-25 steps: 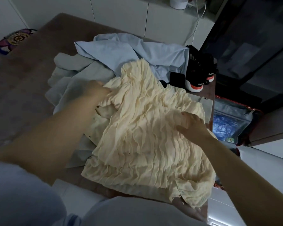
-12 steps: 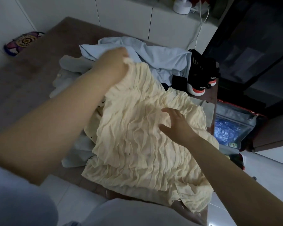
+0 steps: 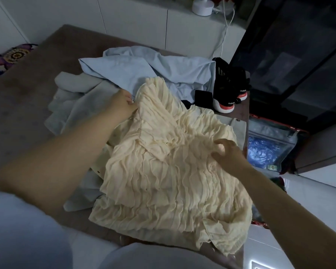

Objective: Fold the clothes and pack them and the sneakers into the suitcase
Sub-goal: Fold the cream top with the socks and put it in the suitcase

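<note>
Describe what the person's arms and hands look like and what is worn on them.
Both forearms are bare. The left hand and right hand wear no gloves, and no watch or bracelet shows. A pale blue-grey sleeve covers the left upper arm.

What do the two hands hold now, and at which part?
Both hold the cream crinkled garment: the left hand grips its far left edge, the right hand pinches a fold near its right side.
</note>
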Tool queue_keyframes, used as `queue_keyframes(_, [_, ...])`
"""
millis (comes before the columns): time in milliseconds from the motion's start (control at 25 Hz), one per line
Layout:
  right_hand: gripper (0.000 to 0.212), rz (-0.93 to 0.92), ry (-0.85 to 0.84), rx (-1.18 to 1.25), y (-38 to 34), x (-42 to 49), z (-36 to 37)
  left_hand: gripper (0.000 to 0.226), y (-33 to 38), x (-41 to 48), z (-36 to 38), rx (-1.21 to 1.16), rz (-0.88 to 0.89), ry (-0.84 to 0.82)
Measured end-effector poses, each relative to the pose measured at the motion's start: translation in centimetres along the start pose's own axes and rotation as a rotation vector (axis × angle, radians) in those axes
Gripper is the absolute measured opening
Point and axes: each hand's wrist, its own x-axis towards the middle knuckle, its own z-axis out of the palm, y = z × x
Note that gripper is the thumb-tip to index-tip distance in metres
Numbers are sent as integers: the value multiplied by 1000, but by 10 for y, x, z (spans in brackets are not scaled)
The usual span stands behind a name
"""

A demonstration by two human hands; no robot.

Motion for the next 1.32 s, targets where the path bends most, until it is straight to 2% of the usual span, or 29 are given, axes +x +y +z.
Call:
queue_keyframes(80, [46, 94, 73, 47, 10, 21, -13, 50, 9, 11, 8, -41, -51, 7])
queue_keyframes(120, [47, 133, 96, 69, 12, 33, -19, 57, 14, 18, 11, -39, -59, 3])
queue_keyframes(240, [51, 237, 81, 126, 5, 62, -27, 64, 32, 42, 22, -9, -189, -78])
queue_keyframes(320, [53, 322, 11, 179, -6, 76, -24, 64, 40, 49, 29, 2, -253, -124])
queue_keyframes(360, [49, 344, -45, 199, -13, 78, -24, 59, 44, 51, 30, -16, -239, -132])
queue_keyframes(440, [21, 275, -83, 226, -25, 78, -27, 48, 50, 55, 23, -140, -160, -121])
queue_keyframes(480, [13, 183, 11, 212, -28, 77, -32, 45, 54, 58, 15, -213, -95, -87])
queue_keyframes(600, [11, -125, 567, 188, -25, 70, -58, 19, 65, 55, -23, -300, 151, 119])
queue_keyframes(640, [13, -275, 675, 180, -22, 64, -66, 16, 63, 53, -34, -268, 249, 152])
queue_keyframes(680, [17, -434, 717, 122, -16, 55, -68, 23, 57, 48, -44, -206, 326, 141])
queue_keyframes(760, [20, -685, 639, -144, 13, 40, -54, 28, 30, 32, -49, 19, 372, 10])
queue_keyframes(840, [14, -747, 414, -369, 49, 31, -26, 32, -6, 13, -42, 282, 391, -178])
queue_keyframes(920, [28, -638, 233, -365, 64, 28, -8, 24, -23, 2, -38, 408, 346, -284])
queue_keyframes(960, [28, -549, 228, -278, 61, 30, -6, 23, -22, 1, -40, 434, 314, -293])
queue_keyframes(1080, [25, -192, 245, 121, 26, 43, -16, 51, -1, 9, -44, 421, 253, -262])
queue_keyframes(1160, [31, 40, 139, 264, 1, 60, -19, 51, 20, 13, -33, 379, 156, -186])
queue_keyframes(1240, [33, 136, -23, 306, -24, 69, -20, 49, 37, 17, -16, 414, 50, -169])
queue_keyframes(1320, [27, 102, -183, 228, -34, 76, -20, 42, 43, 23, 1, 511, 91, -235])
